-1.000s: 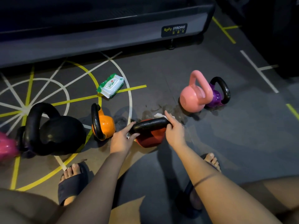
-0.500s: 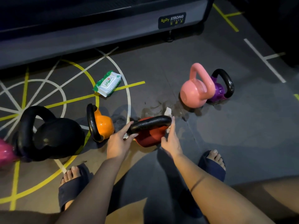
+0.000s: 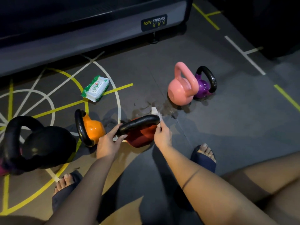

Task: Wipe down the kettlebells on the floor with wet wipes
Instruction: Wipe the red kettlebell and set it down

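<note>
Right hand has slid from the handle top to its right end, pinching a crumpled white wet wipe. Left hand still grips the left end. The red round kettlebell with black handle sits on the grey gym floor. Handle pass looks nearly done, body probably next.

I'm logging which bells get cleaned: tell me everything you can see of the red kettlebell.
The red kettlebell has a glossy red body and a thick, matte black handle. It sits on the floor, right of the orange kettlebell, near a wet patch. The left hand grips the handle's left end; the right hand holds a white wet wipe against its right end.
</note>
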Action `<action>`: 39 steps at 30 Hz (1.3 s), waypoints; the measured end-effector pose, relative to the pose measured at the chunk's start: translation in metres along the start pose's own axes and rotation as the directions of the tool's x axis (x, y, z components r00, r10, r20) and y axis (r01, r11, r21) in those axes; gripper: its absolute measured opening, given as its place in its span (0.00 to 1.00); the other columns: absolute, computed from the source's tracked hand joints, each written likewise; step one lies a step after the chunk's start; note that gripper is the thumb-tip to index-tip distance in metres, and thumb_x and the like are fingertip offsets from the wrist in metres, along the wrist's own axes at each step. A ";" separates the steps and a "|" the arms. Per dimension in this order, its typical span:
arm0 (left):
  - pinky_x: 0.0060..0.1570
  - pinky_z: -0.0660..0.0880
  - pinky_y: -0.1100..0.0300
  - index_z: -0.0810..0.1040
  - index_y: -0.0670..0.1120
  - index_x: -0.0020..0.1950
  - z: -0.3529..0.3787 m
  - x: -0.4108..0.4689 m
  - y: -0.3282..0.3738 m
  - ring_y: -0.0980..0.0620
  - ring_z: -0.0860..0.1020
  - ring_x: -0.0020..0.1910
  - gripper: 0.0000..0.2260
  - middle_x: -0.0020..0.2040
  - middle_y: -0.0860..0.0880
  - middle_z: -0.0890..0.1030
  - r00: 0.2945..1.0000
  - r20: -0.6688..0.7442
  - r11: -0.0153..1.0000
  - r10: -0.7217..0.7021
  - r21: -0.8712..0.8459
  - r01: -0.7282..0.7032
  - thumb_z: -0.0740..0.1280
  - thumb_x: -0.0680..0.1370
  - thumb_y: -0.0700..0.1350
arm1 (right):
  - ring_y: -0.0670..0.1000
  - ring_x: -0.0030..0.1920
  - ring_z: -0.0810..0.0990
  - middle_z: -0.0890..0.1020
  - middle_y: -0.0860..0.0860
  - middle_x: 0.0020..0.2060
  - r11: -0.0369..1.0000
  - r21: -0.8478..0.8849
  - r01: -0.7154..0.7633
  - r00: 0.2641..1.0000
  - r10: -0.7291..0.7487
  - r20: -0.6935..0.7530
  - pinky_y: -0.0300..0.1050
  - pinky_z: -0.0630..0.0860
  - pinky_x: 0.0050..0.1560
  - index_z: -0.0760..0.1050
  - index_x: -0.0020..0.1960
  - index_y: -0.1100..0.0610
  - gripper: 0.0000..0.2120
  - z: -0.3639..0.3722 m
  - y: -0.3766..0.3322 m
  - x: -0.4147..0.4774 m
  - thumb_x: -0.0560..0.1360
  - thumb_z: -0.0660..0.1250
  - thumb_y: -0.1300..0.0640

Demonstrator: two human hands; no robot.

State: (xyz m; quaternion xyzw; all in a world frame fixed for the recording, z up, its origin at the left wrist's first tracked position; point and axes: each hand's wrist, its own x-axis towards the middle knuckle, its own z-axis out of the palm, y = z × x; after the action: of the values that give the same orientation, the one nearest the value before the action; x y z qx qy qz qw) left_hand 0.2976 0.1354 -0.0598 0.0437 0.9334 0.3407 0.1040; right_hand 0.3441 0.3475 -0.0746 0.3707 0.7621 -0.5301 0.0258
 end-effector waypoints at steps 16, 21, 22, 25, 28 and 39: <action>0.46 0.79 0.55 0.73 0.62 0.73 -0.003 -0.003 0.006 0.53 0.80 0.44 0.23 0.48 0.50 0.83 0.999 0.012 0.999 -0.034 -0.029 0.034 0.72 0.78 0.53 | 0.46 0.75 0.64 0.58 0.42 0.79 0.886 -0.097 0.452 0.884 -0.460 -0.081 0.45 0.62 0.76 0.65 0.78 0.47 0.28 0.002 -0.027 -0.015 0.80 0.59 0.65; 0.45 0.78 0.55 0.73 0.63 0.72 -0.006 -0.005 0.010 0.52 0.79 0.43 0.22 0.47 0.50 0.83 0.999 0.035 0.999 -0.031 -0.025 0.032 0.71 0.78 0.53 | 0.50 0.75 0.66 0.58 0.43 0.80 0.916 -0.130 0.380 0.920 -0.389 -0.046 0.48 0.65 0.75 0.69 0.76 0.51 0.23 -0.005 -0.023 -0.005 0.82 0.58 0.60; 0.46 0.79 0.54 0.74 0.62 0.72 -0.007 -0.006 0.011 0.52 0.79 0.44 0.22 0.48 0.50 0.83 0.999 0.038 0.999 -0.032 -0.025 0.033 0.71 0.78 0.53 | 0.50 0.75 0.67 0.60 0.43 0.79 0.906 -0.151 0.396 0.913 -0.405 -0.035 0.48 0.66 0.74 0.71 0.74 0.48 0.22 -0.007 -0.024 -0.005 0.82 0.59 0.59; 0.49 0.80 0.52 0.73 0.62 0.73 -0.008 -0.007 0.013 0.49 0.81 0.46 0.23 0.51 0.49 0.84 0.998 0.049 0.999 -0.040 -0.032 0.042 0.71 0.79 0.53 | 0.49 0.75 0.66 0.63 0.42 0.78 0.891 -0.204 0.405 0.913 -0.408 0.031 0.49 0.65 0.75 0.69 0.75 0.44 0.23 -0.013 -0.024 -0.008 0.82 0.59 0.59; 0.49 0.79 0.51 0.73 0.60 0.73 -0.010 -0.007 0.016 0.46 0.82 0.49 0.23 0.51 0.47 0.85 0.997 0.064 0.999 -0.034 -0.036 0.037 0.71 0.79 0.52 | 0.51 0.79 0.59 0.61 0.40 0.77 0.874 -0.289 0.391 0.921 -0.371 0.121 0.49 0.57 0.78 0.64 0.78 0.46 0.26 -0.024 -0.031 -0.016 0.82 0.56 0.62; 0.52 0.76 0.52 0.74 0.59 0.72 -0.016 -0.007 0.022 0.41 0.80 0.56 0.21 0.55 0.44 0.84 0.995 0.093 1.000 -0.024 0.002 0.024 0.71 0.79 0.50 | 0.57 0.80 0.52 0.55 0.43 0.80 0.741 -0.468 0.482 0.876 -0.416 0.244 0.56 0.67 0.73 0.54 0.81 0.46 0.30 -0.018 -0.028 -0.044 0.82 0.55 0.62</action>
State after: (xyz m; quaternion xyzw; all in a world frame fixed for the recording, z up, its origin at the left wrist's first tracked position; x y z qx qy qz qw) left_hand 0.3008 0.1406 -0.0327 0.0484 0.9282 0.3365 0.1512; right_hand 0.3660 0.3341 -0.0257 0.1217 0.9390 -0.3189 0.0424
